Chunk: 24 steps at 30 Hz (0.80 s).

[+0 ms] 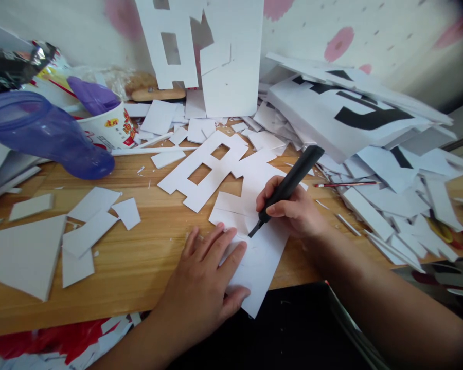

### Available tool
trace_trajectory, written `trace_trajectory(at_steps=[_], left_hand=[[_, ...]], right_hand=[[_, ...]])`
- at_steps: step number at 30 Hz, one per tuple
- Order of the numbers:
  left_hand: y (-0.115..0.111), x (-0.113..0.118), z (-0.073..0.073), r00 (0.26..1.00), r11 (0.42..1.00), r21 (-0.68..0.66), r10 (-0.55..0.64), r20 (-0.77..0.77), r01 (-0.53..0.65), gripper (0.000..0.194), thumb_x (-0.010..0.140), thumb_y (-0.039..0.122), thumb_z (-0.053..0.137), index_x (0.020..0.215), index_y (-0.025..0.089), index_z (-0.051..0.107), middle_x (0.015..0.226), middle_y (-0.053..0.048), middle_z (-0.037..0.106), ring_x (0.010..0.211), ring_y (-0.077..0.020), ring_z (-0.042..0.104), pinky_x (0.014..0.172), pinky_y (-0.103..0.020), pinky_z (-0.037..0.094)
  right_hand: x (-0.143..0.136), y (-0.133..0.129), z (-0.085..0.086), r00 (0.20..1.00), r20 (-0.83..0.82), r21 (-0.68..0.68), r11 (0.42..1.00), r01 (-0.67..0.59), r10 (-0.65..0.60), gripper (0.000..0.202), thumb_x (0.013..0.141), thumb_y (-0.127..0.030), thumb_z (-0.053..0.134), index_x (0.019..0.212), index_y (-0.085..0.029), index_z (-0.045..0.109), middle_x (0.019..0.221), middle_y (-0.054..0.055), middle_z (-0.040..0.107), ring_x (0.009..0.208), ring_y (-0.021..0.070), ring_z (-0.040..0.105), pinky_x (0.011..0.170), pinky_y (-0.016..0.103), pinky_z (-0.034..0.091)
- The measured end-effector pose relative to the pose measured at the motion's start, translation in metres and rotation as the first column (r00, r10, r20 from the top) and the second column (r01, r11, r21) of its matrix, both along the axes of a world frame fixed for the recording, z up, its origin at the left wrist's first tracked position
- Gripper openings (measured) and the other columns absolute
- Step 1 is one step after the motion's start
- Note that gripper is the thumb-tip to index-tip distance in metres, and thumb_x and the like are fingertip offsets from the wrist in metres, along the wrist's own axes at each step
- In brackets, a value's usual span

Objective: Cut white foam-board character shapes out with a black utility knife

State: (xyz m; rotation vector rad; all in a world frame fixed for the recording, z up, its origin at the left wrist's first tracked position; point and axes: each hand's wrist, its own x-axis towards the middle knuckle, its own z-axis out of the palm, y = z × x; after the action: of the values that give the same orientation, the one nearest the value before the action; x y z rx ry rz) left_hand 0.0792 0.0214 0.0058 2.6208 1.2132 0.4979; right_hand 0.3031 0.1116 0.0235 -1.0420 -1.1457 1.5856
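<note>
My right hand (301,211) grips a craft knife (292,177) with a thick black handle, slanting up to the right. Its tip touches a white foam board (263,267) just beyond my left fingertips. Spread out flat, my left hand (210,275) presses on the board's left side with nothing in its grip. Thin cut lines show on the board, and its near corner juts past the table edge. Beyond it, partly against its far end, lies a cut white piece (204,169) with two rectangular openings.
White offcuts (90,221) lie on the wooden table (139,267) at left. A blue plastic vessel (50,131) and a paper cup (110,123) stand behind them. Upright white boards (231,72) lean on the wall. Printed sheets (355,113), a pencil (345,183) and scissors (453,239) are at right.
</note>
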Motion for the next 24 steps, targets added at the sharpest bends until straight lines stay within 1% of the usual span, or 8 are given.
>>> trace_trajectory(at_steps=[2, 5, 8, 10, 12, 16, 20, 24], left_hand=[[0.000, 0.000, 0.000, 1.000, 1.000, -0.017, 0.003, -0.015, -0.004, 0.049, 0.087, 0.043, 0.058, 0.133, 0.026, 0.054, 0.143, -0.010, 0.052, 0.133, -0.0353, 0.043, 0.108, -0.070, 0.023], [0.001, 0.000, 0.000, 0.999, 1.000, -0.028, 0.000, -0.047, -0.002, 0.050, 0.087, 0.040, 0.058, 0.135, 0.030, 0.051, 0.144, -0.009, 0.051, 0.134, -0.0342, 0.041, 0.109, -0.071, 0.014], [0.001, -0.001, -0.002, 0.996, 1.000, 0.010, -0.023, -0.084, 0.023, 0.054, 0.085, 0.037, 0.060, 0.137, 0.029, 0.050, 0.145, -0.010, 0.049, 0.135, -0.0343, 0.039, 0.111, -0.069, 0.008], [0.001, -0.002, -0.003, 0.994, 0.998, 0.047, -0.038, -0.104, 0.043, 0.056, 0.083, 0.036, 0.063, 0.137, 0.028, 0.050, 0.144, -0.011, 0.049, 0.134, -0.0352, 0.039, 0.112, -0.068, 0.004], [0.002, -0.002, -0.003, 0.993, 0.996, 0.073, -0.042, -0.108, 0.050, 0.057, 0.081, 0.038, 0.065, 0.136, 0.027, 0.051, 0.142, -0.012, 0.051, 0.132, -0.0358, 0.041, 0.112, -0.068, 0.001], [0.002, -0.002, -0.004, 0.994, 0.996, 0.081, -0.032, -0.102, 0.040, 0.058, 0.079, 0.037, 0.067, 0.134, 0.027, 0.053, 0.139, -0.012, 0.052, 0.130, -0.0356, 0.043, 0.113, -0.067, 0.003], [0.001, -0.003, -0.005, 0.995, 0.996, 0.077, -0.025, -0.100, 0.033, 0.058, 0.080, 0.037, 0.065, 0.135, 0.028, 0.051, 0.141, -0.011, 0.051, 0.132, -0.0347, 0.041, 0.113, -0.066, 0.005], [0.002, -0.004, -0.007, 0.993, 0.996, 0.079, -0.029, -0.112, 0.038, 0.057, 0.082, 0.038, 0.064, 0.136, 0.029, 0.051, 0.142, -0.011, 0.051, 0.132, -0.0353, 0.042, 0.112, -0.067, 0.007]], right_hand=[[-0.003, -0.002, 0.002, 0.999, 0.042, 0.016, 1.000, -0.015, 0.015, 0.024, 0.060, -0.011, 0.070, 0.077, -0.021, 0.057, 0.070, -0.002, 0.068, 0.059, 0.0125, 0.056, 0.053, 0.025, 0.044], [-0.012, -0.005, 0.004, 0.987, 0.159, 0.071, 0.997, 0.000, -0.011, 0.024, 0.063, -0.020, 0.078, 0.075, -0.021, 0.056, 0.068, -0.004, 0.062, 0.060, 0.0109, 0.053, 0.054, 0.024, 0.042], [-0.019, -0.005, 0.004, 0.939, 0.335, 0.128, 0.991, 0.032, -0.073, 0.029, 0.063, -0.030, 0.082, 0.070, -0.020, 0.055, 0.065, -0.004, 0.057, 0.058, 0.0105, 0.049, 0.053, 0.025, 0.040], [-0.019, -0.003, 0.001, 0.896, 0.428, 0.162, 0.985, 0.053, -0.118, 0.029, 0.064, -0.032, 0.081, 0.068, -0.020, 0.055, 0.063, -0.003, 0.057, 0.058, 0.0115, 0.050, 0.053, 0.026, 0.040], [-0.017, 0.001, -0.002, 0.868, 0.474, 0.191, 0.979, 0.066, -0.151, 0.027, 0.064, -0.032, 0.079, 0.067, -0.021, 0.055, 0.062, -0.003, 0.058, 0.057, 0.0120, 0.050, 0.053, 0.027, 0.040], [-0.012, 0.007, -0.005, 0.871, 0.458, 0.218, 0.972, 0.083, -0.178, 0.026, 0.065, -0.034, 0.077, 0.065, -0.021, 0.055, 0.060, -0.003, 0.056, 0.055, 0.0114, 0.049, 0.051, 0.026, 0.039], [-0.012, 0.010, -0.006, 0.882, 0.424, 0.216, 0.969, 0.121, -0.204, 0.026, 0.065, -0.033, 0.077, 0.064, -0.020, 0.054, 0.058, -0.003, 0.055, 0.055, 0.0114, 0.049, 0.051, 0.026, 0.039], [-0.011, 0.012, -0.007, 0.886, 0.399, 0.245, 0.958, 0.148, -0.239, 0.026, 0.066, -0.032, 0.076, 0.064, -0.020, 0.053, 0.058, -0.004, 0.055, 0.055, 0.0112, 0.048, 0.051, 0.026, 0.038]])
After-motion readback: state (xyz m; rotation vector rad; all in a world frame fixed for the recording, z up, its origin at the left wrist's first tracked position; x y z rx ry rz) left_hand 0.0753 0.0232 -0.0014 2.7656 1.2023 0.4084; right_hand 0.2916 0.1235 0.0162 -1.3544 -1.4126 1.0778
